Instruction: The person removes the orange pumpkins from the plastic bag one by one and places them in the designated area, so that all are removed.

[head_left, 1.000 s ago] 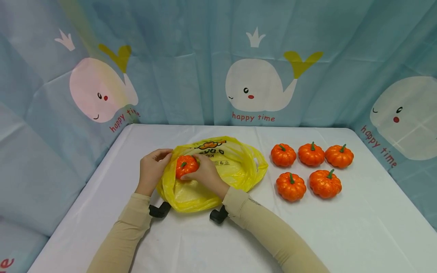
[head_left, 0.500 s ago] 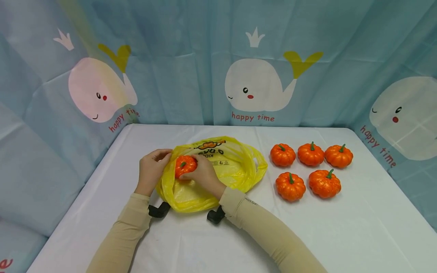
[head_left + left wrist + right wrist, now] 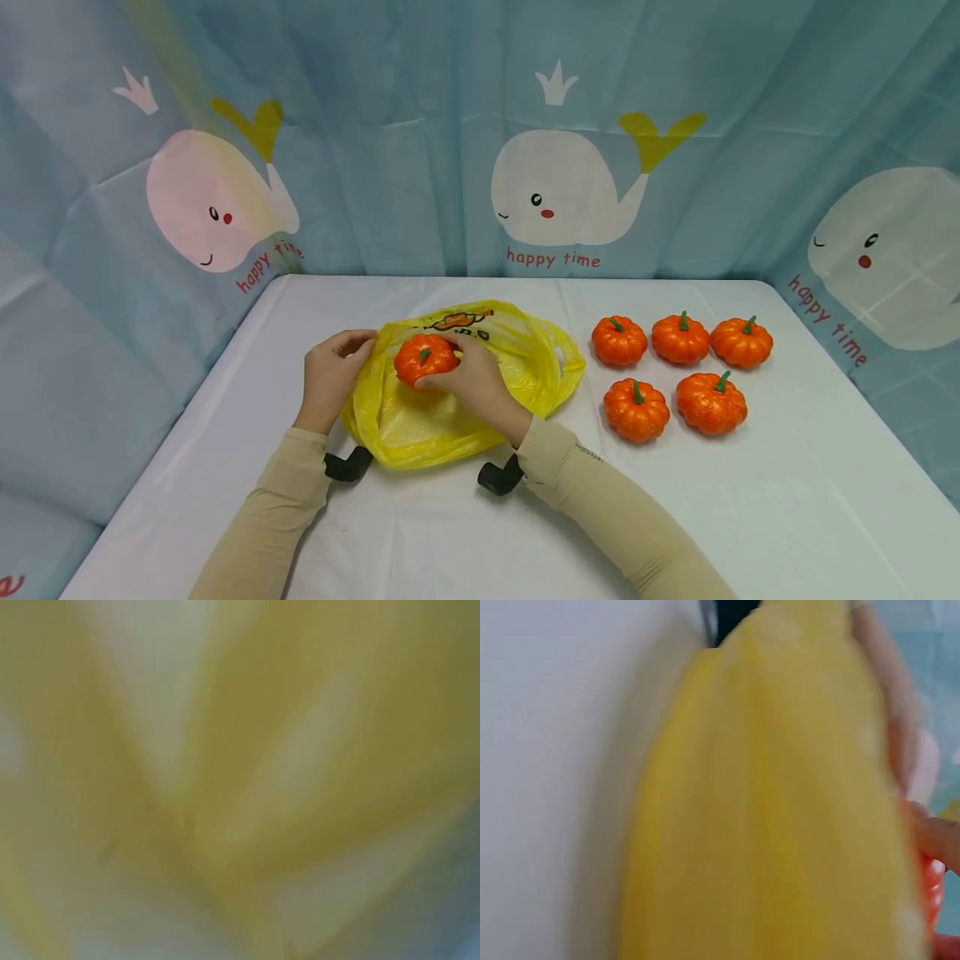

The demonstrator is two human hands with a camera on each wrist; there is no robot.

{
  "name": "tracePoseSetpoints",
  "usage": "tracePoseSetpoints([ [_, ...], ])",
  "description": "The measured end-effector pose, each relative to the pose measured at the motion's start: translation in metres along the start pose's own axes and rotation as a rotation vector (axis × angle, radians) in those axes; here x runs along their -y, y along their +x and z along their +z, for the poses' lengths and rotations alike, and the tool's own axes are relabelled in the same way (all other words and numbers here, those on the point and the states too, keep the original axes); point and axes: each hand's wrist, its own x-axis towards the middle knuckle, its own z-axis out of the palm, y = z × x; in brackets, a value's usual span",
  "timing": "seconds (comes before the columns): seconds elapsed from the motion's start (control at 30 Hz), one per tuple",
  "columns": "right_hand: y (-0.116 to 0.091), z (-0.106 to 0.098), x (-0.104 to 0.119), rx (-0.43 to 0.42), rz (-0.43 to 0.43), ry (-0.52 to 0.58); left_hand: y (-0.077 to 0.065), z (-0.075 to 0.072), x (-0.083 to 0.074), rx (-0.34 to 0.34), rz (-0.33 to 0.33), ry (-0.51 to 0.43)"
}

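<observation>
A yellow plastic bag (image 3: 427,450) lies with its mouth spread wide on the white table in the head view. At its left rim, my left hand (image 3: 330,375) pinches the plastic, with the fingertips partly behind the edge. My right hand (image 3: 480,379) grips a small orange pumpkin (image 3: 424,360) with a green stem, over the bag's opening near the left side. The right wrist view has bag plastic (image 3: 765,810) across its middle and a strip of the pumpkin (image 3: 934,889) at the right edge. Blurred yellow plastic (image 3: 225,847) fills most of the left wrist view.
Several more orange pumpkins (image 3: 636,410) stand in two rows to the right of the bag. Black wrist-camera parts (image 3: 349,465) jut out under both wrists. A blue curtain (image 3: 420,192) with whale prints hangs behind and beside the white table (image 3: 420,533).
My right hand has moved right with the pumpkin, which shows larger and farther from the bag's left side. The left hand keeps its place on the rim.
</observation>
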Motion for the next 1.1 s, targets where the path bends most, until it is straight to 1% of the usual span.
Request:
tracePoseSetpoints([
  [0.3, -0.021, -0.049, 0.005, -0.046, -0.028, 0.038, 0.000, 0.000, 0.002, -0.020, 0.029, -0.021],
  [0.43, -0.029, -0.072, 0.000, -0.069, -0.032, 0.006, 0.000, -0.001, 0.002, -0.020, 0.027, -0.023],
  [0.53, -0.035, -0.090, -0.004, -0.088, -0.019, -0.013, 0.000, -0.001, 0.002, -0.014, 0.027, -0.032],
  [0.67, -0.044, -0.113, -0.010, -0.113, -0.016, -0.009, 0.000, -0.001, 0.002, -0.010, 0.022, -0.036],
  [0.8, -0.056, -0.134, -0.014, -0.129, -0.022, -0.004, -0.001, -0.001, 0.001, -0.010, 0.004, -0.025],
  [0.93, -0.070, -0.156, -0.018, -0.160, 0.000, -0.056, -0.003, -0.001, 0.000, -0.009, -0.008, -0.029],
  [1.1, -0.086, -0.185, -0.025, -0.193, 0.057, -0.113, -0.002, 0.000, 0.000, -0.006, -0.002, -0.045],
])
